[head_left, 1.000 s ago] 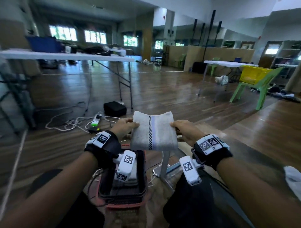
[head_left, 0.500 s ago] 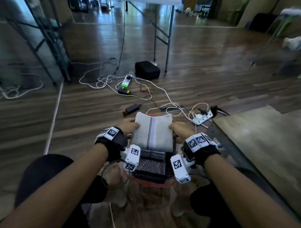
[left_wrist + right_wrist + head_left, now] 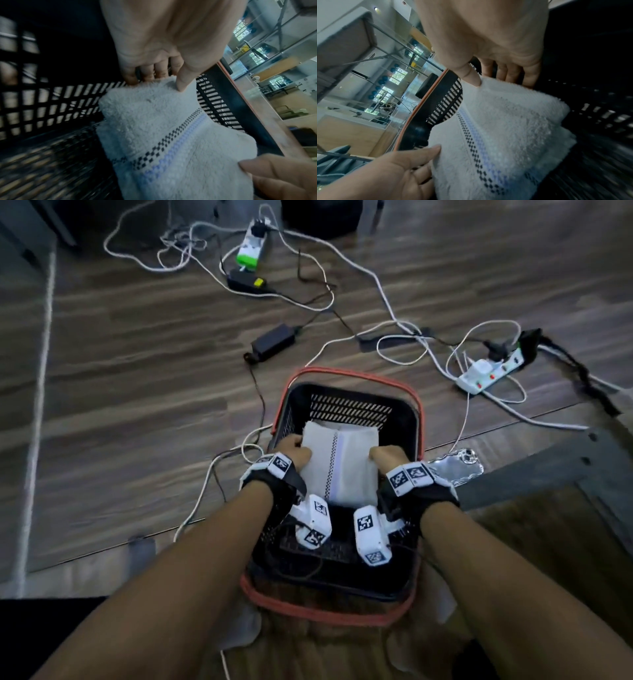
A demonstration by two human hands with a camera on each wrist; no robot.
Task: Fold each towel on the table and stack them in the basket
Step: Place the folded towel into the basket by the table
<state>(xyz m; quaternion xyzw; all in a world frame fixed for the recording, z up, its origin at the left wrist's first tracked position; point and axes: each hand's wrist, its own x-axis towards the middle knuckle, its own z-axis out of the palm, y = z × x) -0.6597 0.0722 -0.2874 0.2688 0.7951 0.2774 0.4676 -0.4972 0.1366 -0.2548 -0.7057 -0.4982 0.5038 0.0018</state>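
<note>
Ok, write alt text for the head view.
Two hands, the left hand and right hand, grip opposite edges of a folded white towel inside a black basket with a red rim. The basket sits on a wooden floor strewn with cables and a power strip.

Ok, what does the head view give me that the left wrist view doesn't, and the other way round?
Head view only: the whole black basket with its red rim on the wood floor, the white power strip, a black power adapter and loose cables.

Left wrist view only: the left hand's thumb on top of the folded towel with the fingers curled under its edge, seen up close, and the room's windows beyond the rim.

Both: the white towel with its checked and blue stripe, held at opposite edges by the left hand and right hand, inside the basket.
</note>
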